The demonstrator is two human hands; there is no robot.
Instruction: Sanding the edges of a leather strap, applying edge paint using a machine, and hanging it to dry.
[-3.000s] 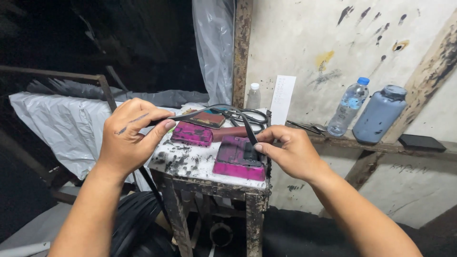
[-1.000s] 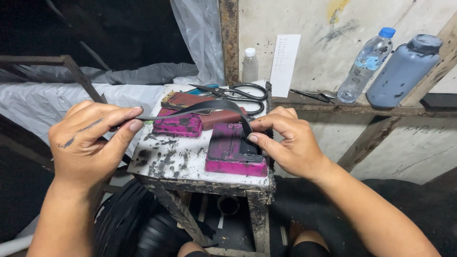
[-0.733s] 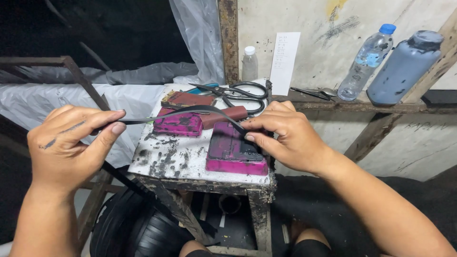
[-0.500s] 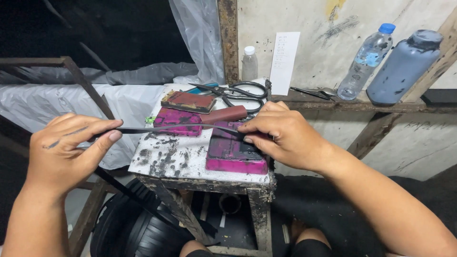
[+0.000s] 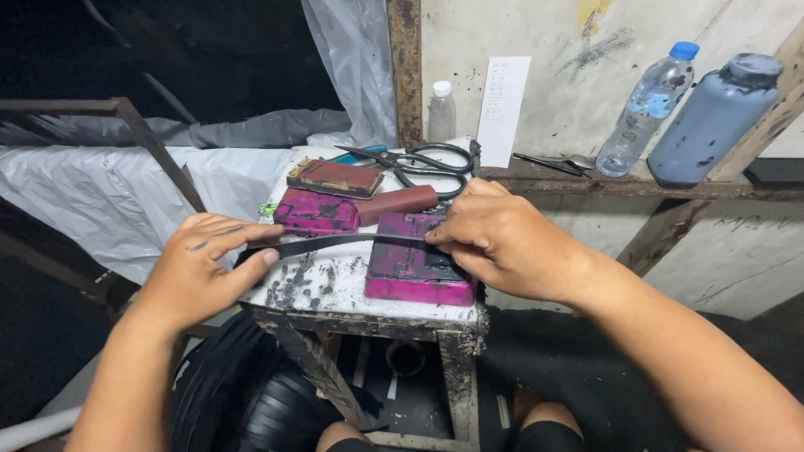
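The left hand (image 5: 201, 272) and right hand (image 5: 502, 243) are each pinching closed on an end of the black strip (image 5: 352, 243), stretching it over the pink block (image 5: 414, 272) on the desk (image 5: 335, 289); keeping it taut and flat is probably serving best.

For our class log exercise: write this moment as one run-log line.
left hand: pinches black strip | right hand: presses strip on magenta block | scissors: behind, untouched

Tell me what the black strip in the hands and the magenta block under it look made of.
Black strip: probably rubber, matte; it bows slightly between left hand and right hand. Magenta block: unclear, perhaps stone or wood, stained with pink dye and scuffed dark on top.
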